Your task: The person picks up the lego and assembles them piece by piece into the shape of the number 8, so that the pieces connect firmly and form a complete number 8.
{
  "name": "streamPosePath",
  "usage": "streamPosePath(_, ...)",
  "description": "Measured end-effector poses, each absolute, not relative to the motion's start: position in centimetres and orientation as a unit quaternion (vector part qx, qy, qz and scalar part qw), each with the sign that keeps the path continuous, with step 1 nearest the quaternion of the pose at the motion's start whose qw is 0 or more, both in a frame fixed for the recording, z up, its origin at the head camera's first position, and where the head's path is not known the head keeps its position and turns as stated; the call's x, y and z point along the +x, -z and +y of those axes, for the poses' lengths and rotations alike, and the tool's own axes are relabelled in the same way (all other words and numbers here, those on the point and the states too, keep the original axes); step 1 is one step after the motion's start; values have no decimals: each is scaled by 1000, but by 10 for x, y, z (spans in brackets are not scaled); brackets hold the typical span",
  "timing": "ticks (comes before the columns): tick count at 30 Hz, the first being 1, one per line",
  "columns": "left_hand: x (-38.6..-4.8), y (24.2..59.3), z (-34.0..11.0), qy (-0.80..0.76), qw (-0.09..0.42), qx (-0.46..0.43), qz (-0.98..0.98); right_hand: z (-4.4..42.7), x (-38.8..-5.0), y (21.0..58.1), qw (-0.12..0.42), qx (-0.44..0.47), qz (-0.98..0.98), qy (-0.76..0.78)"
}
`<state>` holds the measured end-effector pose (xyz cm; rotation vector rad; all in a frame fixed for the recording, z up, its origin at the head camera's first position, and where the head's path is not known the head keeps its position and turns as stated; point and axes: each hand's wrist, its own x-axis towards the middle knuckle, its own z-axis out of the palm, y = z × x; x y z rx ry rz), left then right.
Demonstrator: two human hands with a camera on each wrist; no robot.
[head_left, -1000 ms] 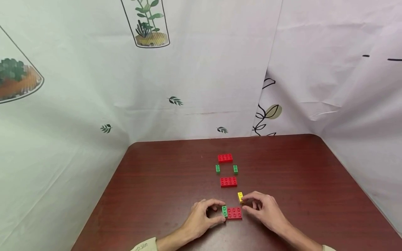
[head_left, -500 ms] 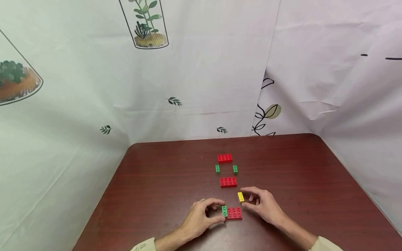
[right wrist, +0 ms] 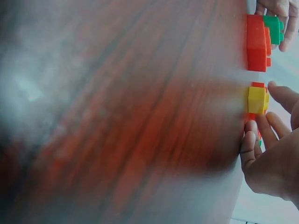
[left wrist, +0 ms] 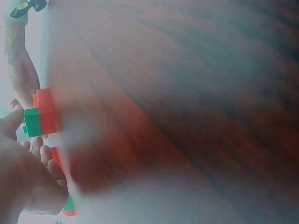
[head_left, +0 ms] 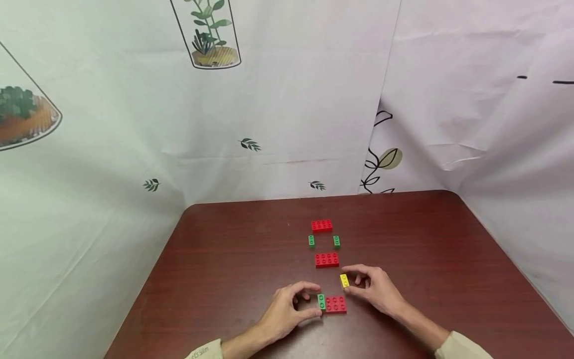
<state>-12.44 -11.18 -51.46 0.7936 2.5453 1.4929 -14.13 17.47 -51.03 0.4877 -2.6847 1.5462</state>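
Observation:
A green two-stud brick (head_left: 321, 301) sits on the left end of a red brick (head_left: 336, 304) near the front of the table. My left hand (head_left: 283, 310) is around the green brick, thumb close to its near end and index finger just off its far end. A yellow two-stud brick (head_left: 344, 280) lies on the table behind and right of that pair. Thumb and index finger of my right hand (head_left: 375, 289) are spread at its two ends, with the thumb very near or touching. In the right wrist view, a small gap shows between the thumb and the yellow brick (right wrist: 256, 100).
Farther back on the brown table (head_left: 233, 259) lie a red brick (head_left: 327, 260), a small green brick on the left (head_left: 311, 241), another green brick on the right (head_left: 337, 242), and a rear red brick (head_left: 321, 226). Printed white curtains (head_left: 287, 99) stand behind the table.
My right index finger has moved from the yellow brick's top to beyond its far end, and the thumb has come to its near end. My left hand has barely moved; its index finger lifted slightly.

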Motion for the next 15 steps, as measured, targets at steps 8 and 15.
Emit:
streamPosePath(8,-124,516,-111,-488,38,264,831,175,-144,513,0,166,-855,-492)
streamPosePath(15,-122,516,-110,-486,47,255,834,173,-144,515,12,168,-865,-473)
